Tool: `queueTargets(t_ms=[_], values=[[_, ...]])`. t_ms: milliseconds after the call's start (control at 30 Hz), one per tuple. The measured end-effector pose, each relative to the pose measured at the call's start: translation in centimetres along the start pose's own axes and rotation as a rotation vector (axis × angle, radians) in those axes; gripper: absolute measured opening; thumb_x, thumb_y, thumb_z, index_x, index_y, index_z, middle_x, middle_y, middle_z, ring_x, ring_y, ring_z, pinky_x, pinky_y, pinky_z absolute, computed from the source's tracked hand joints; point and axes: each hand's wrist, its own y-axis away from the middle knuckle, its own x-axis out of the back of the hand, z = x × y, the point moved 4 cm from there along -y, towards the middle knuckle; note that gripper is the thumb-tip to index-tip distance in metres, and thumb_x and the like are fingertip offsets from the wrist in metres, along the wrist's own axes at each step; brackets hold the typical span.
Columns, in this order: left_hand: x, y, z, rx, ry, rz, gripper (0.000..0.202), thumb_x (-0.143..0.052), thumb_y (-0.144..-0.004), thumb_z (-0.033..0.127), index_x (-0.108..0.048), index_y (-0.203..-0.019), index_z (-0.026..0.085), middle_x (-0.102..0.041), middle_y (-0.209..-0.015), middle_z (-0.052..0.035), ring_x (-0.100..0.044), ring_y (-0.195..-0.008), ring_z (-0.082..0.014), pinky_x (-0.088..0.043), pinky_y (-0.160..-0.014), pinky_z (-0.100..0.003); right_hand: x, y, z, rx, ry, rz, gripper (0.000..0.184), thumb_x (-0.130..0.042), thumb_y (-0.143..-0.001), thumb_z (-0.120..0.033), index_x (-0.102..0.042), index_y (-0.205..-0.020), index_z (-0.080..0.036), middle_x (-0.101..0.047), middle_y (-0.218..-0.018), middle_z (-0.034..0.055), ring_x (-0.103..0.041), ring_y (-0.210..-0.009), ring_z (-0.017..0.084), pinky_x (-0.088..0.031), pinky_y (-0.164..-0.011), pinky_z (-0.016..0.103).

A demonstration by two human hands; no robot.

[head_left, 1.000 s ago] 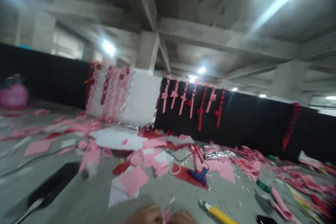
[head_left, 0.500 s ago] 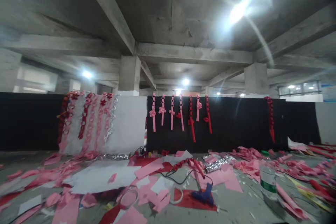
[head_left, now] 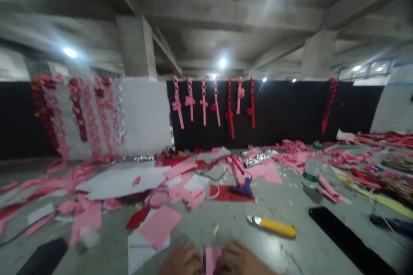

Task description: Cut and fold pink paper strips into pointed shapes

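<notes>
At the bottom edge of the head view my left hand (head_left: 182, 261) and my right hand (head_left: 240, 261) sit close together, each pinching a side of a small pink paper strip (head_left: 210, 258) held upright between them. Only the tops of the hands show and they are blurred. Just beyond the right hand a yellow utility knife (head_left: 272, 225) lies on the grey floor (head_left: 290, 240). A pink paper sheet (head_left: 159, 225) lies ahead of the left hand.
A blue glue gun (head_left: 242, 190) rests on red paper with its cord. A clear bottle (head_left: 311, 172) stands to the right. Pink and red scraps litter the floor. Black flat pieces (head_left: 348, 240) lie right and left. Paper chains (head_left: 206, 103) hang on black and white boards behind.
The view swung up to the ceiling and boards, with the hands out of sight, then dropped back. Both hands and the pink strip are in view again at the bottom edge.
</notes>
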Motion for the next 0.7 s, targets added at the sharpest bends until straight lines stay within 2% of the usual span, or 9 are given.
queueTargets(t_ms=[33, 67, 133, 233, 400, 533, 700], values=[[0.2, 1.3, 0.8, 0.074, 0.031, 0.095, 0.016, -0.061, -0.097, 0.023, -0.077, -0.094, 0.023, -0.076, -0.096, -0.0092, -0.070, -0.095, -0.0269, -0.058, -0.086, -0.044, -0.2, 0.5, -1.1, 0.003, -0.042, -0.024, 0.012, -0.070, -0.100, -0.036, -0.079, -0.108, -0.033, -0.080, -0.107, 0.0020, -0.073, -0.097, 0.025, -0.062, -0.084, 0.044], [0.7, 2.2, 1.6, 0.121, 0.066, 0.141, 0.015, -0.061, -0.096, 0.022, -0.076, -0.094, 0.023, -0.076, -0.097, -0.0080, -0.070, -0.096, -0.0262, -0.057, -0.090, -0.044, 0.0, 0.9, -2.1, -0.011, -0.086, -0.053, 0.017, -0.072, -0.099, -0.035, -0.078, -0.113, -0.030, -0.079, -0.113, 0.0035, -0.072, -0.107, 0.026, -0.059, -0.092, 0.046], [1.9, 2.6, 2.8, 0.189, 0.096, 0.090, 0.019, -0.059, -0.100, 0.017, -0.076, -0.102, 0.023, -0.076, -0.105, -0.0059, -0.068, -0.100, -0.0244, -0.053, -0.097, -0.044, 1.4, 1.0, -3.4, -0.031, -0.164, -0.062, 0.017, -0.068, -0.101, -0.029, -0.076, -0.116, -0.025, -0.078, -0.118, 0.0051, -0.069, -0.117, 0.024, -0.053, -0.104, 0.045], [3.5, 1.6, 3.3, 0.184, 0.070, 0.025, 0.016, -0.060, -0.105, 0.022, -0.076, -0.107, 0.020, -0.075, -0.110, -0.0072, -0.066, -0.105, -0.0255, -0.050, -0.098, -0.045, 3.1, 0.6, -3.9, -0.026, -0.224, -0.094, 0.021, -0.060, -0.106, -0.023, -0.073, -0.123, -0.021, -0.076, -0.130, 0.0074, -0.066, -0.128, 0.023, -0.045, -0.115, 0.046], [3.4, 0.7, 3.0, 0.210, 0.040, -0.032, 0.019, -0.060, -0.107, 0.029, -0.074, -0.115, 0.019, -0.075, -0.115, -0.0073, -0.065, -0.107, -0.0255, -0.048, -0.097, -0.044, 3.3, 0.6, -3.8, -0.037, -0.216, -0.111, 0.026, -0.057, -0.110, -0.026, -0.072, -0.131, -0.020, -0.078, -0.133, 0.0076, -0.063, -0.134, 0.026, -0.044, -0.117, 0.049], [3.0, 0.5, 3.3, 0.245, 0.014, -0.020, 0.017, -0.067, -0.104, 0.034, -0.075, -0.106, 0.018, -0.075, -0.109, -0.0067, -0.066, -0.104, -0.0264, -0.046, -0.093, -0.044, 3.4, 0.8, -4.4, 0.012, -0.194, -0.119, 0.026, -0.059, -0.109, -0.026, -0.073, -0.131, -0.021, -0.079, -0.131, 0.0065, -0.065, -0.131, 0.026, -0.046, -0.116, 0.049], [2.7, 0.2, 3.1, 0.278, 0.062, 0.010, 0.010, -0.072, -0.100, 0.029, -0.073, -0.100, 0.019, -0.074, -0.103, -0.0042, -0.066, -0.102, -0.0250, -0.045, -0.091, -0.043, 3.5, 1.0, -4.7, 0.077, -0.223, -0.159, 0.027, -0.059, -0.109, -0.026, -0.072, -0.133, -0.022, -0.077, -0.134, 0.0060, -0.065, -0.131, 0.024, -0.045, -0.117, 0.050]])
